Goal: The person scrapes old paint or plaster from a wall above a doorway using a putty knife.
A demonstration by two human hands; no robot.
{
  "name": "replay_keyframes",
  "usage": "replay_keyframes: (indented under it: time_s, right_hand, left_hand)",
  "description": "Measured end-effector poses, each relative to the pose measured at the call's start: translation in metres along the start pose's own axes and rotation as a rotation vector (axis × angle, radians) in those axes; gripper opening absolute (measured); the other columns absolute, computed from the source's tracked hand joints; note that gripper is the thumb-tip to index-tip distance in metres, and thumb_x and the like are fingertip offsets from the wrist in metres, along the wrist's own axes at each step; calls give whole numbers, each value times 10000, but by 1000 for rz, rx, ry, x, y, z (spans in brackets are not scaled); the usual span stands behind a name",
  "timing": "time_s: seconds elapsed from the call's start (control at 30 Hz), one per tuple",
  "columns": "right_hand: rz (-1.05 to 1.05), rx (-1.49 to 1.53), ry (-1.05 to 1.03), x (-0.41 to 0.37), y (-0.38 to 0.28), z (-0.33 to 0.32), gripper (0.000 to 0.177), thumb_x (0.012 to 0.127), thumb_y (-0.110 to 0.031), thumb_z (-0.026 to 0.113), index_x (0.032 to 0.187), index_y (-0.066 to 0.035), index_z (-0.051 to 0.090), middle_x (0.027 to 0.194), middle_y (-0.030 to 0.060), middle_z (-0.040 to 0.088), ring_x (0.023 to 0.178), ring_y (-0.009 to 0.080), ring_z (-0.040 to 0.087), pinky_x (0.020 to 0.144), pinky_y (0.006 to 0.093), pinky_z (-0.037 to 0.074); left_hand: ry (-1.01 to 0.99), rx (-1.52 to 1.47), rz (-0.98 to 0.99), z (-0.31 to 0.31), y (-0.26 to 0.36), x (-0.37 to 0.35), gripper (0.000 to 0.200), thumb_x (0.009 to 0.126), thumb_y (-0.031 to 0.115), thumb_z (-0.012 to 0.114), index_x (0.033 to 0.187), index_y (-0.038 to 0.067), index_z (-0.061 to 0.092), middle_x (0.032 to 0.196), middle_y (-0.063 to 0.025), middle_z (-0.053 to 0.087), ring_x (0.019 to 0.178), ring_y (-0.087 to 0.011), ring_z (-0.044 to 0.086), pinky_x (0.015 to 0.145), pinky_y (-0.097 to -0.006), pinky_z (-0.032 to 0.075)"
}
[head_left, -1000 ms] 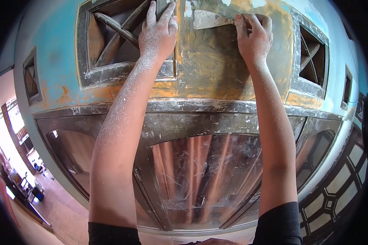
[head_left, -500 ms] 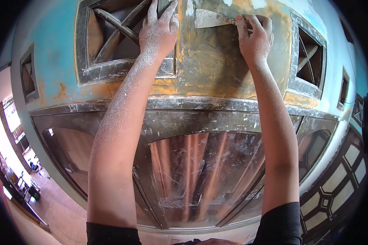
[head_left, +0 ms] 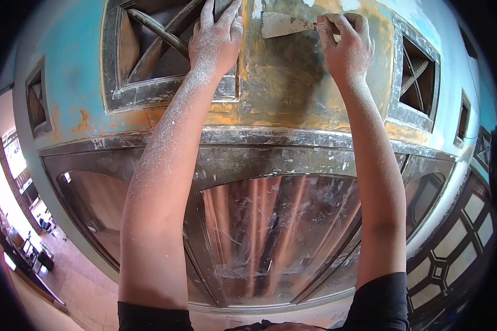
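Note:
My right hand (head_left: 349,47) pinches the short handle of a putty knife (head_left: 284,25), whose whitish, stained blade points left. The blade lies against or close to a scraped patch of wall (head_left: 284,77), brown with orange remnants. Against the right edge of a dark wooden vent frame (head_left: 171,95) with crossed bars, my left hand (head_left: 215,44) rests with its fingers stretched up and apart. White dust covers both hands and forearms. The fingertips of my left hand reach the top edge of the view.
Below the wall patch runs a worn wooden ledge (head_left: 270,138) over a glazed panel (head_left: 281,237) with pinkish curtains. A smaller crossed vent (head_left: 417,77) is on the right. Turquoise paint (head_left: 74,71) covers the wall to the left. A tiled floor (head_left: 85,276) shows at lower left.
My right hand has shifted slightly right and down, and the putty knife's blade has moved a few pixels left. My left hand stays at the vent frame.

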State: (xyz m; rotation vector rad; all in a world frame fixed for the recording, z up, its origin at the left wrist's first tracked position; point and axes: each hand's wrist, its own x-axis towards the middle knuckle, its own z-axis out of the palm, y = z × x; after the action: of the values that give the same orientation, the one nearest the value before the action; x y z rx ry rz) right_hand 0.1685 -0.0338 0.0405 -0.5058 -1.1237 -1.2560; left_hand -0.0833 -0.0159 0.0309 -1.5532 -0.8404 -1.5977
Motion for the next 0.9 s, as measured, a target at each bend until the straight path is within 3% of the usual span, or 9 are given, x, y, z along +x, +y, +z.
replay_keyframes:
  time_s: [0.23, 0.3, 0.4, 0.9]
  right_hand:
    - [3, -92, 48, -9, -4, 2, 210, 942, -374, 742, 982, -172, 781, 988, 32, 677, 856, 242, 705, 755, 400, 521]
    - [15, -62, -23, -11, -4, 2, 233, 948, -428, 717, 992, -209, 782, 1006, 30, 654, 931, 251, 670, 855, 457, 481]
    - [9, -68, 8, -5, 0, -1, 230, 947, -398, 733, 1000, -178, 778, 988, 30, 678, 881, 257, 688, 781, 414, 511]
    - [-65, -145, -108, 5, 0, -16, 243, 969, -424, 697, 1031, -200, 768, 1015, 30, 668, 883, 260, 702, 776, 423, 523]
  left_hand:
    - [-43, -18, -39, -2, 0, 1, 502, 1036, 317, 473, 1522, 201, 506, 1659, -182, 289, 1379, -425, 479, 1094, -483, 448]
    - [-42, -22, -26, -3, 1, 1, 504, 1035, 316, 474, 1525, 202, 503, 1662, -180, 286, 1389, -423, 469, 1099, -482, 443]
    - [-62, -27, -70, -4, 3, 1, 507, 1034, 316, 480, 1527, 200, 501, 1662, -182, 284, 1397, -426, 459, 1103, -486, 439]
    - [-5, 11, -17, 0, -2, 1, 504, 1015, 290, 509, 1513, 209, 517, 1646, -193, 310, 1369, -439, 483, 1093, -487, 450]
